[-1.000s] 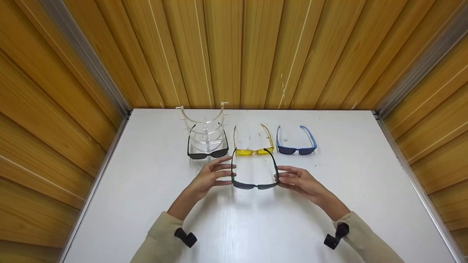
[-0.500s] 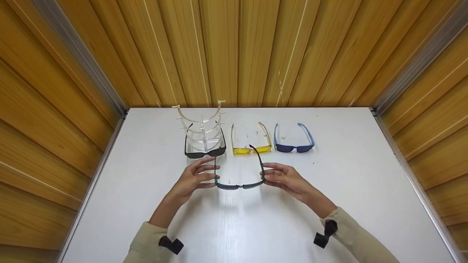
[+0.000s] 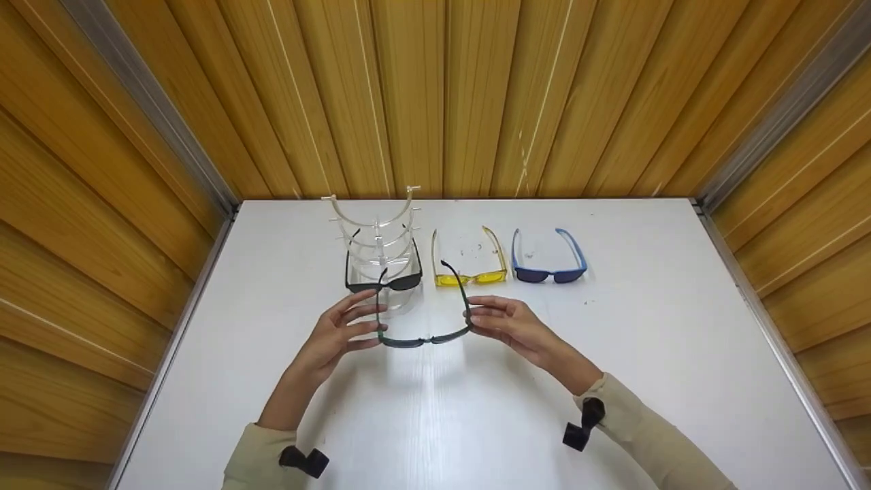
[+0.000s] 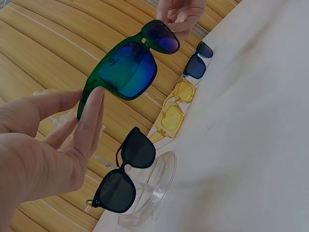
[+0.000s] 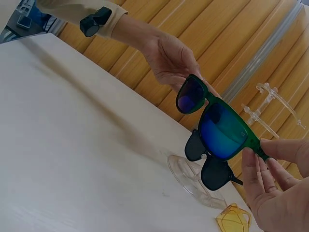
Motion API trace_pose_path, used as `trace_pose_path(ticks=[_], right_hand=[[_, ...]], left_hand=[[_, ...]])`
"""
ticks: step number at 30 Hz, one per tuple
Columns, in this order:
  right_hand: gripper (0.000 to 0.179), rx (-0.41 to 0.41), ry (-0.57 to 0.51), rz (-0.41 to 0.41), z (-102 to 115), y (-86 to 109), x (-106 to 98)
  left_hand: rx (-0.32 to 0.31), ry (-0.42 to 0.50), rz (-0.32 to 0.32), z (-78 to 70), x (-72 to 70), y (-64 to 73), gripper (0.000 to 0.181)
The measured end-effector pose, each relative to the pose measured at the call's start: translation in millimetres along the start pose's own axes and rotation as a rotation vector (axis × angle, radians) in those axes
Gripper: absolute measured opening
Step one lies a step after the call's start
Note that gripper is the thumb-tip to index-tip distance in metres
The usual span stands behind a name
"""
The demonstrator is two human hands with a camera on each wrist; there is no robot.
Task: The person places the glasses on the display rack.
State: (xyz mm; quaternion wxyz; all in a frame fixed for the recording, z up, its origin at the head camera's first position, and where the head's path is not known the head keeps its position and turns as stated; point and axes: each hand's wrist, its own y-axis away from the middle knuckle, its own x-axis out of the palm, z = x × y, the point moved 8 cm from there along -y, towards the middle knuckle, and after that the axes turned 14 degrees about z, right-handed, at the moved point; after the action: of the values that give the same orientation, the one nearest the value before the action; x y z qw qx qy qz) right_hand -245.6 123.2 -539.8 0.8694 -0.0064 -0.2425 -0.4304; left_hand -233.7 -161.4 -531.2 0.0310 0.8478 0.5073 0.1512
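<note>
Green-framed sunglasses with blue mirrored lenses are held up over the table, temples spread and pointing away from me. My left hand pinches them at the left hinge and temple. At the opposite hinge my right hand pinches the other temple. Just beyond stands a clear plastic display stand with several curved arms. Black sunglasses hang on its lowest level, as the left wrist view shows; the arms above carry no glasses.
Right of the stand, yellow glasses lie on the white table with temples unfolded. Blue sunglasses lie beyond them to the right. Wood-look panels wall the table at the back and both sides.
Both hands have carried the green sunglasses leftward, from in front of the yellow glasses toward the stand. The glasses now tilt slightly, right side higher in the head view.
</note>
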Motion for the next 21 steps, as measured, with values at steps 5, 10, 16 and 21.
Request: trace_pose_path(ticks=[5,10,16,21], right_hand=[[0.048,-0.023,-0.019,0.012,4.1,-10.5,10.9],[0.042,-0.038,-0.007,0.009,8.3,-23.4,22.2],[0.043,-0.032,0.029,0.006,13.3,-40.9,30.1],[0.045,-0.048,0.032,-0.003,19.6,-54.1,31.8]], left_hand=[[0.002,0.076,-0.03,-4.6,-9.7,8.7,0.063],[0.009,0.087,-0.065,-11.7,-22.5,16.1,0.063],[-0.013,0.078,-0.085,-23.1,-35.9,19.9,0.069],[-0.022,0.062,-0.093,-33.0,-45.3,14.7,0.068]])
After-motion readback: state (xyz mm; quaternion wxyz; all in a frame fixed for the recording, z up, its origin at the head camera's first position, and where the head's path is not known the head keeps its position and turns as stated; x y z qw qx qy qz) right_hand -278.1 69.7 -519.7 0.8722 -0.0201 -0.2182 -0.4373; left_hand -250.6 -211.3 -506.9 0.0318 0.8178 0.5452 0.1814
